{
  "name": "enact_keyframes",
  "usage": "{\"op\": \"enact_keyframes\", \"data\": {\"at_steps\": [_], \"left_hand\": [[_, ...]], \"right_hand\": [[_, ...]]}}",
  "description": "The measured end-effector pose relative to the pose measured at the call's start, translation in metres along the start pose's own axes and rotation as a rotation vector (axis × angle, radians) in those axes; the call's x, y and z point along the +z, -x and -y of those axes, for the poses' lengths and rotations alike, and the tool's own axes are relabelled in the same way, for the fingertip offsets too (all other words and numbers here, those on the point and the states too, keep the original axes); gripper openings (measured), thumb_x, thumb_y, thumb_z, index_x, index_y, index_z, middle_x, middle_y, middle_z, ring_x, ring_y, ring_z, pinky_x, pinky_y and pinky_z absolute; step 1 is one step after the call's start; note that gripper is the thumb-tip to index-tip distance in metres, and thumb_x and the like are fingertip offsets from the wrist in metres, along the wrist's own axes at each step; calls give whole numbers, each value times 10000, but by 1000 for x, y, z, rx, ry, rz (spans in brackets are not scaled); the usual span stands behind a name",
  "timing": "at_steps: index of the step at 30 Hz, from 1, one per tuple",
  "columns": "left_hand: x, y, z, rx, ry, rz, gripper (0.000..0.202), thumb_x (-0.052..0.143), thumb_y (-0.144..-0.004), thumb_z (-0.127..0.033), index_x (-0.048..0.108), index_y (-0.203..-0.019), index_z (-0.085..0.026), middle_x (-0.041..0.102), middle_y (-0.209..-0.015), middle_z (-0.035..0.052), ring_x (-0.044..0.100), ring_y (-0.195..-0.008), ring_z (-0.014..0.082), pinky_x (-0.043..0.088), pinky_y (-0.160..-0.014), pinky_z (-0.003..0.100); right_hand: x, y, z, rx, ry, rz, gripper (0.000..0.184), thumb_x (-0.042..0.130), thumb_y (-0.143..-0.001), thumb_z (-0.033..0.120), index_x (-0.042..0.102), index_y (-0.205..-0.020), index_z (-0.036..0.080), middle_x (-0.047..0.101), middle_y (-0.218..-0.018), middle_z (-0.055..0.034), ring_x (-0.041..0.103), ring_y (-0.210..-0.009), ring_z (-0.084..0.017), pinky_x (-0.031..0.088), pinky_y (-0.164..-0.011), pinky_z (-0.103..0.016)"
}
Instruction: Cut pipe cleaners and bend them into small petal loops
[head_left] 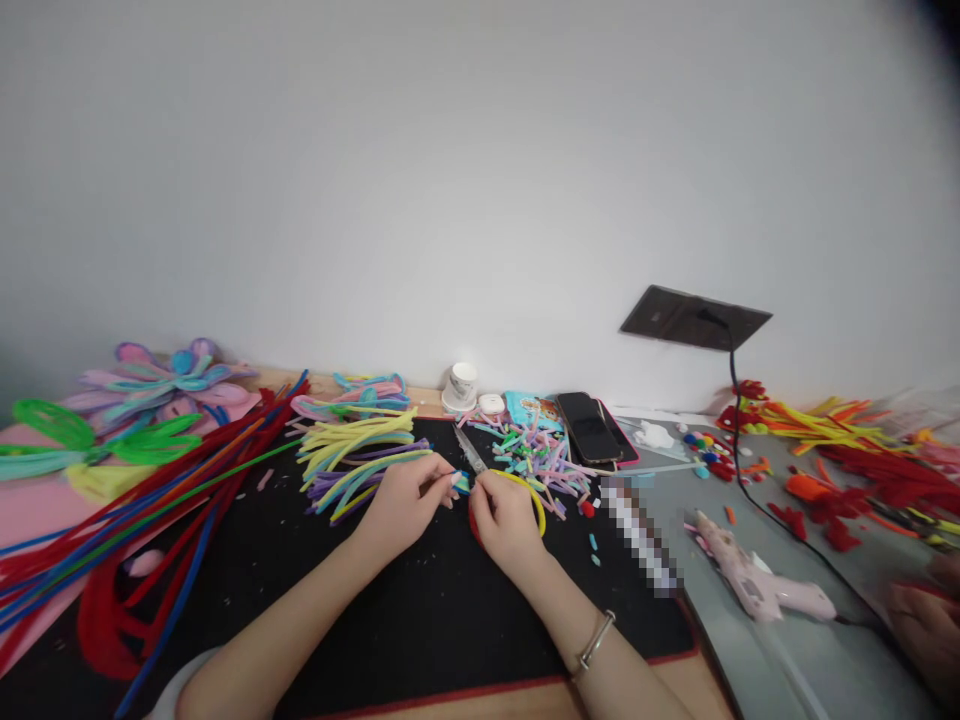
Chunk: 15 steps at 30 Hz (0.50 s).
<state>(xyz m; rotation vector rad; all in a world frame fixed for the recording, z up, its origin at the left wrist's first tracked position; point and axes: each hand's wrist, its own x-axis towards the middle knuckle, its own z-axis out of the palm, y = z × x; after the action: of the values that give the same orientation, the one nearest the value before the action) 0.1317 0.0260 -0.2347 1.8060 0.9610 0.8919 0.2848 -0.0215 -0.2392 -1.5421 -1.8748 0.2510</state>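
Over the black mat, my left hand pinches a short blue pipe cleaner piece at its fingertips. My right hand is closed on a pair of scissors, whose metal blades point up and away. Part of their yellow handle loop shows beside my knuckles. The two hands nearly meet, with the blue piece between them. A bundle of yellow, purple and blue pipe cleaners lies just beyond my left hand. Beyond my right hand is a heap of short cut pastel pieces.
Long red and blue pipe cleaners and fuzzy flowers lie at left. A paper cup and a phone stand near the wall. At right are a glue gun, its black cable and another person's hand.
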Motion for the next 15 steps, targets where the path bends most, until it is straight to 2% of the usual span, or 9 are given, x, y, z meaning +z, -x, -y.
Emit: {"op": "enact_keyframes", "data": {"at_steps": [3,7,10,15], "left_hand": [[3,0,2,-18,118,14,147,539,-787,-316,589,-803,-179,645,-719,22,601,-681,157,452,-638,241],[6,0,7,-48,173,-4,141,549,-778,-309,556,-739,-173,606,-618,0,577,-603,142,452,-613,244],[6,-1,9,-72,211,1,141,570,-760,-301,543,-716,-171,613,-611,3,589,-604,145,466,-624,255],[4,-3,4,-109,335,51,170,571,-765,-311,581,-838,-157,659,-768,35,636,-718,166,506,-714,292]], "right_hand": [[0,1,1,26,-11,-16,280,358,-872,176,392,-595,200,441,-558,12,415,-521,-129,264,-527,-251],[1,0,0,5,-32,7,265,350,-880,178,411,-623,199,465,-584,4,434,-539,-132,287,-541,-248],[2,0,-1,-4,-22,9,270,344,-880,171,400,-618,201,468,-582,-3,435,-541,-135,290,-546,-253],[3,0,-2,42,-34,-27,280,342,-886,181,369,-609,204,454,-570,6,421,-527,-130,280,-532,-251]]}}
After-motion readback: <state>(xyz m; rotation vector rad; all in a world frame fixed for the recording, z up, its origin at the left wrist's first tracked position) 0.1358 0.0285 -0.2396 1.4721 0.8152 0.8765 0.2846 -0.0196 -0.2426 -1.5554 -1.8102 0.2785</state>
